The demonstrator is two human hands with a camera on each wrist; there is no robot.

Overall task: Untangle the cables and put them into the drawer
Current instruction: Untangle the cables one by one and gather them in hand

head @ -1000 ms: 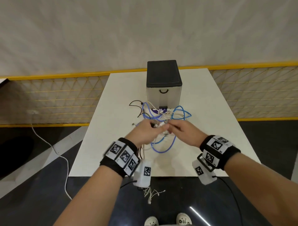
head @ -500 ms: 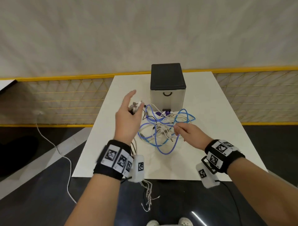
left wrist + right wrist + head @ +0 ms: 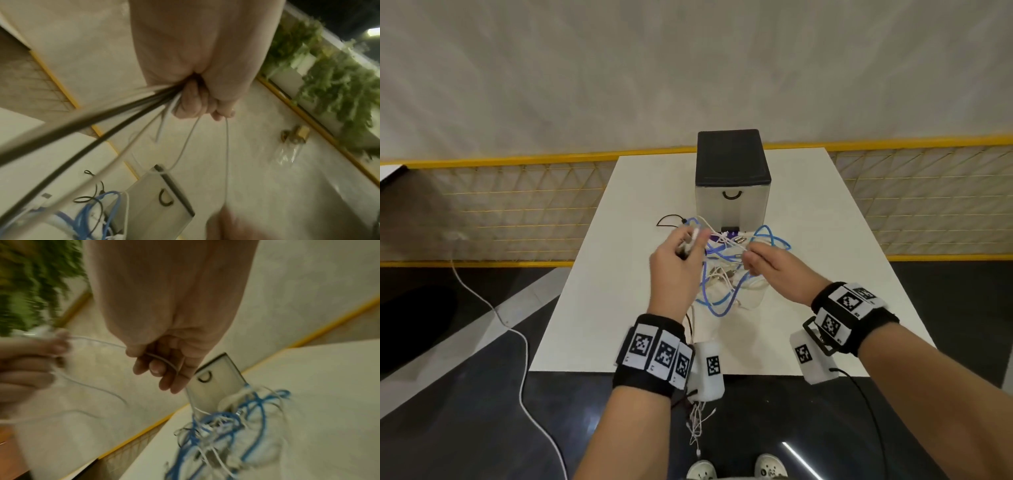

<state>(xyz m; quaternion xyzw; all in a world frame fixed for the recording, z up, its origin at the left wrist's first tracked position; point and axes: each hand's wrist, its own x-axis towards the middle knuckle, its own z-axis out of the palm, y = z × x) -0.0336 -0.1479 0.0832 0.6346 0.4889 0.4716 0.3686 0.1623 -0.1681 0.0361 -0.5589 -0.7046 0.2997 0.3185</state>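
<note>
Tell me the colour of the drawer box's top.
Black top over a pale front; head view shows it best.

Tangled cables [image 3: 726,274] and a shut drawer [image 3: 732,202] on a white table.

The cables form 1 knotted heap just near of the drawer: blue loops [image 3: 255,421] mixed with thin white leads and a black lead [image 3: 669,219] curling out at the far left. Several strands rise off the heap, bunched in the left hand [image 3: 678,263]; 1 thin white lead [image 3: 98,341] runs from it to the right hand [image 3: 777,270], which pinches it. The drawer is a pale box with a black top, its front closed, with a dark curved handle [image 3: 164,198].
</note>
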